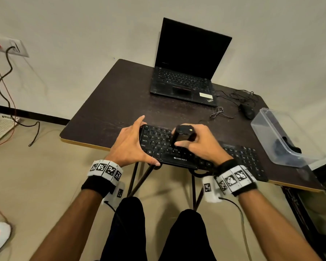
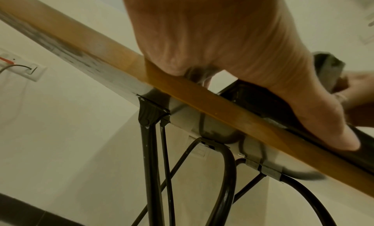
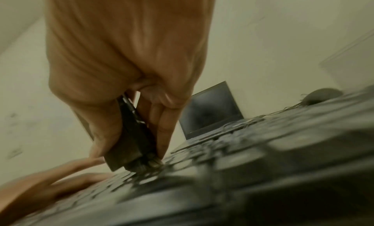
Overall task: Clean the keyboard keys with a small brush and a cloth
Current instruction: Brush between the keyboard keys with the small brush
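Observation:
A black Zebronics keyboard (image 1: 179, 159) lies along the front edge of the dark table (image 1: 105, 110). My left hand (image 1: 134, 144) grips its left end, thumb on the near edge and fingers over the far edge; in the left wrist view the left hand (image 2: 222, 37) rests over the table's wooden edge (image 2: 202, 93). My right hand (image 1: 201, 142) holds a small black brush (image 1: 183, 135) upright over the letter keys. In the right wrist view the brush (image 3: 131, 141) is pinched between thumb and fingers (image 3: 161, 133), with its bristles touching the blurred keyboard (image 3: 242, 173).
An open black laptop (image 1: 186, 72) stands at the back of the table. A black mouse (image 1: 247, 110) and tangled cables (image 1: 239, 95) lie to its right. A clear plastic container (image 1: 271, 117) holding something dark sits at the right edge. Metal table legs (image 2: 149, 165) stand below.

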Demonstrator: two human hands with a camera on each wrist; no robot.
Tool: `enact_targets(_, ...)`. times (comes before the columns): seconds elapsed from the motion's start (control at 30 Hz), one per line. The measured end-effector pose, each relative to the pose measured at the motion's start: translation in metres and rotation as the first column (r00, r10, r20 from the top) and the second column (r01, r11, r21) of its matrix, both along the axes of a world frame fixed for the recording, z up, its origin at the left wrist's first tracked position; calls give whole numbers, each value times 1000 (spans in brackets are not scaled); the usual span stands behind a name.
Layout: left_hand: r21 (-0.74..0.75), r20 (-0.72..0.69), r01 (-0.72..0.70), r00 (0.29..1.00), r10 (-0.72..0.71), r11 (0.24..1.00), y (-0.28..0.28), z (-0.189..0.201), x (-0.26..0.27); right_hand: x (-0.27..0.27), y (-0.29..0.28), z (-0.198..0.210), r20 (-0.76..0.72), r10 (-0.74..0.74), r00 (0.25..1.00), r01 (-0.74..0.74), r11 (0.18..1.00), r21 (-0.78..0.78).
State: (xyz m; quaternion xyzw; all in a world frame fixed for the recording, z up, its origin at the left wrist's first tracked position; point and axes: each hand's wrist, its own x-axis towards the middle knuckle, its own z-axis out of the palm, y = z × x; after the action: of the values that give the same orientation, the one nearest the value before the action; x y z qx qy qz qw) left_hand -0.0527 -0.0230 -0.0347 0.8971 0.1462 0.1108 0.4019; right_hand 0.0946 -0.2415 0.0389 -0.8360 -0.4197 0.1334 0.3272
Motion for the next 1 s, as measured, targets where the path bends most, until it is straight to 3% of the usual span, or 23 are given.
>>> enact_targets(0.13, -2, 26, 9, 1000, -9, 1000, 1, 0, 2, -32, 75, -3, 95, 136, 986, -139, 990, 20)
enact_targets(0.23, -13, 56, 7, 998, -6, 1000, 3, 1, 2, -41, 94, -1, 75, 135, 988, -138, 990, 35)
enact_targets(0.37, -29, 37, -6, 999, 7, 1000, 2, 1, 0, -30, 60, 2, 95, 90, 991, -86, 995, -45)
enact_targets(0.6, -16, 16, -17, 1000, 17, 1000, 0, 0, -1, 23, -66, 9, 135, -228, 964, 248, 956, -159)
enact_targets(0.73, -22, 17, -16, 1000, 16, 1000, -1, 1, -1, 43, -115, 11, 155, -327, 932, 352, 918, -181)
enact_targets(0.87, -10, 21, -13, 1000, 14, 1000, 1, -2, 0, 41, -115, 9, 54, -309, 950, 313, 946, -89)
enact_targets(1.0, 4, 9, -10, 1000, 9, 1000, 0, -1, 0, 20, -59, 3, -87, -202, 975, 205, 979, 18)
